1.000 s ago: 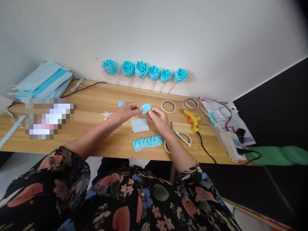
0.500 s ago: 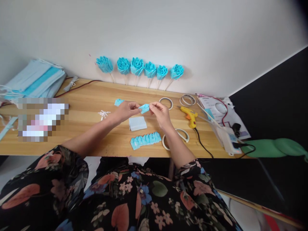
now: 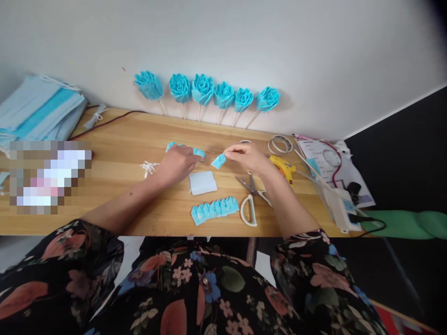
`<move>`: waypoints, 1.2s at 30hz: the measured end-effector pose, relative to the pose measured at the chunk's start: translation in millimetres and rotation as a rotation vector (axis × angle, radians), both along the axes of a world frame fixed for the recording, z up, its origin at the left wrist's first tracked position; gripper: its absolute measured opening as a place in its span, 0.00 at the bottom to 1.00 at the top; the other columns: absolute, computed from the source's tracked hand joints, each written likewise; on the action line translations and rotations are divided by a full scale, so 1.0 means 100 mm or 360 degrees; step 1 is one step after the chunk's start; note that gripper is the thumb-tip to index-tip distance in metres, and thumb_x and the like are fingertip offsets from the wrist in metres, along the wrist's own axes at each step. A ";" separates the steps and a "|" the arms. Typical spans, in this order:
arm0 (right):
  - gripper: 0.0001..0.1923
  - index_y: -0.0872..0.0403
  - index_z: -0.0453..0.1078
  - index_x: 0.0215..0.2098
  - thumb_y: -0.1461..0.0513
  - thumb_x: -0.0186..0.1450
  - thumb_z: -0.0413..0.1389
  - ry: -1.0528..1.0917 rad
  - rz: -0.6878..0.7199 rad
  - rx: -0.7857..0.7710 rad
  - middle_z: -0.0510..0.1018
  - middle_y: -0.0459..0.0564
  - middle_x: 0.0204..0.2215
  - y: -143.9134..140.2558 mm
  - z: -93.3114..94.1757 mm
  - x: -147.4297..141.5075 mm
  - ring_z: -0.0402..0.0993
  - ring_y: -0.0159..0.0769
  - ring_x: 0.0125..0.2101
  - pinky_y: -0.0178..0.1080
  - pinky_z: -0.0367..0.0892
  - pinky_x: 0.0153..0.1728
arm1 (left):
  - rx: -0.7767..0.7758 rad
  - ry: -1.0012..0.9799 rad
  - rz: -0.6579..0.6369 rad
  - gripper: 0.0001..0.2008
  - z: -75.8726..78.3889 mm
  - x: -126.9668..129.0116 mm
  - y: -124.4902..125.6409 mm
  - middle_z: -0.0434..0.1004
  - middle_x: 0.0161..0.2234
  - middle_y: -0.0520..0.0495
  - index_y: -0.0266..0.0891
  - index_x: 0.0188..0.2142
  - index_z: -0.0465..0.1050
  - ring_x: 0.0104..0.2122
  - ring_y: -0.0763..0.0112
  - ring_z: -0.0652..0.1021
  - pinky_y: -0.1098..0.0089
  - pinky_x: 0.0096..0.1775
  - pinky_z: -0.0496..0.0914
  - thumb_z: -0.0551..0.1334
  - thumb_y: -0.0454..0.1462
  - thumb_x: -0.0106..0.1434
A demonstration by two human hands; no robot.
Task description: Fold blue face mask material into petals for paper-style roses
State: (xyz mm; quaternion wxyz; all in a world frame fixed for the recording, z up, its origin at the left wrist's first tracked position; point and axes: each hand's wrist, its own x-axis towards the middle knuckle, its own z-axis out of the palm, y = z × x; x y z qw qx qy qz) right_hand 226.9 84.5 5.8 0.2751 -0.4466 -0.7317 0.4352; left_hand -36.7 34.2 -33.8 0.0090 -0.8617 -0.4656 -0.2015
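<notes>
We look across a light-brown wood-grain table (image 3: 117, 153) set against a plain whitish wall (image 3: 223, 37). Our right hand (image 3: 246, 156) pinches, between thumb and fingertips, the upper right corner of a small folded light-blue piece of thin sheet material (image 3: 219, 161), which slants down to the left of that grip; whether it touches the tabletop we cannot tell. To the left of the grip, our left hand (image 3: 177, 165) lies over a row of folded bright-blue pieces (image 3: 199, 152), whose ends show on either side; we cannot tell whether its fingers grasp them. Nearer us than the grip is a pale-blue folded rectangular sheet (image 3: 203, 183), with white-handled metal scissors (image 3: 253, 190), blades spread, to its right, and a line of overlapping light-blue folds (image 3: 214, 210) below it. To the right of the grip, partly hidden by that hand, lies a yellow glue gun (image 3: 287, 170), with white tape rings (image 3: 279, 152) beyond it. Well left are thin white scraps (image 3: 149, 168). Farthest off, behind the grip, six turquoise rose-shaped flowers (image 3: 223, 95) on thin sticks lean against the wall.
</notes>
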 end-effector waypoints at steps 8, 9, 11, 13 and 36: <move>0.15 0.52 0.81 0.34 0.51 0.59 0.62 -0.0022 0.0188 -0.0186 0.83 0.46 0.32 0.22 -0.31 -0.19 0.73 0.33 0.31 0.37 0.65 0.37 | -0.0005 0.0330 0.0106 0.17 -0.04 0.01 0.00 0.73 0.27 0.43 0.42 0.43 0.83 0.31 0.61 0.73 0.61 0.35 0.61 0.54 0.32 0.68; 0.15 0.53 0.81 0.34 0.51 0.59 0.62 -0.0036 0.0183 -0.0189 0.82 0.46 0.31 0.23 -0.32 -0.22 0.73 0.33 0.31 0.37 0.64 0.36 | -0.0017 0.0331 0.0098 0.16 -0.05 0.00 0.00 0.73 0.28 0.43 0.41 0.43 0.83 0.31 0.61 0.73 0.61 0.35 0.61 0.54 0.33 0.68; 0.15 0.53 0.81 0.34 0.51 0.59 0.61 -0.0082 0.0167 -0.0158 0.82 0.45 0.30 0.24 -0.33 -0.27 0.72 0.32 0.30 0.36 0.63 0.35 | -0.0028 0.0329 0.0088 0.17 -0.05 0.00 -0.01 0.73 0.27 0.43 0.40 0.43 0.83 0.31 0.60 0.73 0.60 0.36 0.62 0.53 0.33 0.69; 0.14 0.54 0.81 0.34 0.53 0.60 0.60 -0.0156 0.0149 -0.0073 0.82 0.45 0.30 0.24 -0.32 -0.33 0.73 0.33 0.31 0.36 0.63 0.36 | -0.0045 0.0343 0.0080 0.18 -0.05 -0.01 -0.01 0.73 0.27 0.43 0.40 0.43 0.82 0.31 0.60 0.73 0.60 0.36 0.62 0.53 0.32 0.69; 0.10 0.51 0.80 0.33 0.59 0.64 0.56 -0.0711 -0.0041 0.0346 0.84 0.45 0.34 0.25 -0.39 -0.56 0.77 0.36 0.35 0.36 0.62 0.36 | -0.0011 0.0280 0.0068 0.18 0.04 0.00 -0.08 0.74 0.27 0.43 0.39 0.42 0.82 0.30 0.62 0.73 0.62 0.35 0.61 0.52 0.32 0.69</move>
